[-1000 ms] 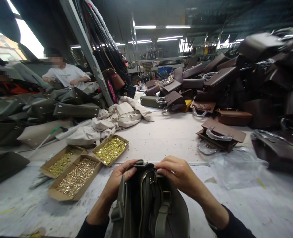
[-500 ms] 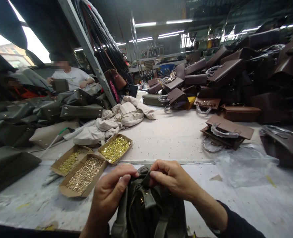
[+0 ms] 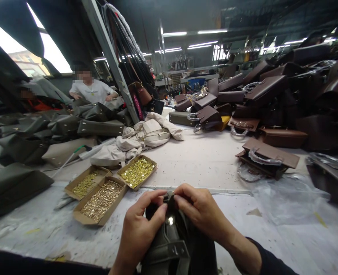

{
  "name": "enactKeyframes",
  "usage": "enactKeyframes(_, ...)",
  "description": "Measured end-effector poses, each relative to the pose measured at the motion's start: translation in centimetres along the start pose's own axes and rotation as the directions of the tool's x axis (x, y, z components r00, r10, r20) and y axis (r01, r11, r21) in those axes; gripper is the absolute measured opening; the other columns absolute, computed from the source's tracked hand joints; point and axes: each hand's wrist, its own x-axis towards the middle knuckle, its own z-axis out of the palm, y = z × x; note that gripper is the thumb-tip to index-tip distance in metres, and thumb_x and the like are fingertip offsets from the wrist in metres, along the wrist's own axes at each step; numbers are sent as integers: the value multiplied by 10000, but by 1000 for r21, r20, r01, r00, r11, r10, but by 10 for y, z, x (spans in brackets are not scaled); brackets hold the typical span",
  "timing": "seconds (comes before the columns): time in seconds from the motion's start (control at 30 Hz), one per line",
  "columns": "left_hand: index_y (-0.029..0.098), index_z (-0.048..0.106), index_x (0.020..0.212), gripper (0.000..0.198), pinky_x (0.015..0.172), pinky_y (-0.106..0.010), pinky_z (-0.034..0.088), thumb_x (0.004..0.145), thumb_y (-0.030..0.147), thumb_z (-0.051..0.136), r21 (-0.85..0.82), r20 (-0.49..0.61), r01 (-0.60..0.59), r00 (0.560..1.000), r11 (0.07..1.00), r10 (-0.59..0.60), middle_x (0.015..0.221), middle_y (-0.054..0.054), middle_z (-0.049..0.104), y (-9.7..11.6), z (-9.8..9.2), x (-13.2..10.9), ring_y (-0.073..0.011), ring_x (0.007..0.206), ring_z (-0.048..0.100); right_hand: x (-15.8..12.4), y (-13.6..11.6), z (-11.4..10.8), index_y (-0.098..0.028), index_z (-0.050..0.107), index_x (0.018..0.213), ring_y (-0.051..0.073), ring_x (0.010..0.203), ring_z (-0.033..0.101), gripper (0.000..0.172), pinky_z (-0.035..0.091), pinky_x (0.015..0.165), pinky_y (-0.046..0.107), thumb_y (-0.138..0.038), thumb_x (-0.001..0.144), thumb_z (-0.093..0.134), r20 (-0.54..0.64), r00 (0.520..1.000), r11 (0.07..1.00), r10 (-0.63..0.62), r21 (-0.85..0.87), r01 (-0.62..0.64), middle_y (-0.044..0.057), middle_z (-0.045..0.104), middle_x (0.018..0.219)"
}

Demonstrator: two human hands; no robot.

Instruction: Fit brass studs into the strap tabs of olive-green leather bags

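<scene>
A dark olive bag (image 3: 163,252) is at the front edge of the table, between my two hands. My left hand (image 3: 143,221) is at its upper left, thumb and forefinger closed on the top part. From the right, my right hand (image 3: 199,208) pinches a dark strap or flap at the top of the same bag. The fingertips of both hands nearly meet there. A bright metal fitting shows on the bag just below them. What exactly lies between the fingertips is partly hidden.
Left of my hands stand cardboard trays of small metal pieces: a gold tray (image 3: 137,172), a coppery one (image 3: 102,202) and another (image 3: 86,184). Pale fabric bags (image 3: 154,131) lie behind. Brown handbags (image 3: 267,156) and clear plastic (image 3: 289,198) are to the right. A person (image 3: 93,91) sits at the far left.
The bag has turned or tilted between my hands, and its metal fitting now shows. My left hand has shifted right, closer to the right one. The view has swung slightly left.
</scene>
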Motion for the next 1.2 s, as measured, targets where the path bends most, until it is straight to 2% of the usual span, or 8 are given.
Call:
enactKeyframes(0.17, 292, 757, 1099, 312, 1151, -451, 392, 801, 312, 667, 39, 39, -81, 996, 996, 79, 1278, -62, 642, -2, -5, -3, -309, 1284, 517, 6, -2, -1, -231, 659, 961, 93, 642, 544, 103, 371, 631, 225, -252, 1005, 569, 8, 997, 993, -79, -83, 80, -61, 609, 730)
enactKeyframes(0.33, 294, 784, 1061, 257, 1204, -531, 304, 864, 383, 646, -31, 120, -8, 993, 999, 12, 1268, -77, 677, -9, -10, -10, -336, 1321, 489, 13, -10, 9, -240, 688, 1015, 144, 868, 597, 141, 419, 753, 254, -236, 1028, 548, 164, 949, 950, -269, -116, 289, 5, 637, 934)
enactKeyframes(0.43, 323, 795, 1014, 205, 1237, -529, 231, 881, 417, 669, -55, 106, -12, 994, 998, 17, 1235, -58, 699, -13, -11, -14, -313, 1255, 548, 17, -13, 13, -229, 696, 947, 133, 813, 592, 146, 415, 708, 249, -238, 1013, 567, 210, 948, 967, -240, -40, 253, 2, 626, 886)
enactKeyframes(0.67, 250, 774, 829, 197, 933, -368, 508, 905, 334, 612, -140, 23, -100, 994, 985, 104, 977, -75, 753, -19, -8, -19, -259, 1025, 668, 92, 11, 22, -179, 704, 977, 158, 744, 643, 311, 479, 657, 236, -427, 1042, 528, 331, 938, 993, -105, -23, 119, 21, 687, 798)
enactKeyframes(0.73, 228, 750, 760, 194, 874, -351, 514, 879, 295, 612, -129, 2, -179, 983, 975, 181, 882, -79, 748, -21, -1, -20, -249, 957, 685, 129, 28, 38, -173, 703, 1046, 160, 858, 662, 272, 507, 755, 237, -330, 1058, 481, 342, 938, 912, -59, -364, 189, 37, 716, 930)
enactKeyframes(0.9, 209, 726, 734, 119, 809, -325, 495, 800, 219, 627, -91, -48, -351, 936, 932, 348, 771, -69, 735, -35, 15, -16, -234, 890, 712, 198, 66, 94, -179, 761, 988, 226, 1025, 657, 144, 503, 896, 324, -177, 961, 619, 455, 888, 710, 59, -645, 283, 73, 734, 1038)
enactKeyframes(1.07, 213, 721, 767, 115, 799, -313, 472, 806, 239, 616, -88, -67, -371, 928, 925, 366, 734, -50, 726, -48, 16, -13, -229, 896, 713, 219, 86, 137, -137, 714, 917, 254, 1106, 620, 113, 517, 974, 441, -248, 924, 732, 528, 822, 529, 213, -770, 357, 75, 705, 986)
enactKeyframes(1.2, 220, 715, 765, 109, 820, -318, 477, 813, 245, 620, -78, -62, -362, 932, 929, 358, 718, -45, 724, -49, 13, -12, -233, 909, 710, 220, 93, 150, -150, 709, 993, 234, 1066, 640, 153, 531, 970, 434, -299, 957, 713, 536, 803, 514, 259, -781, 356, 63, 698, 1037)
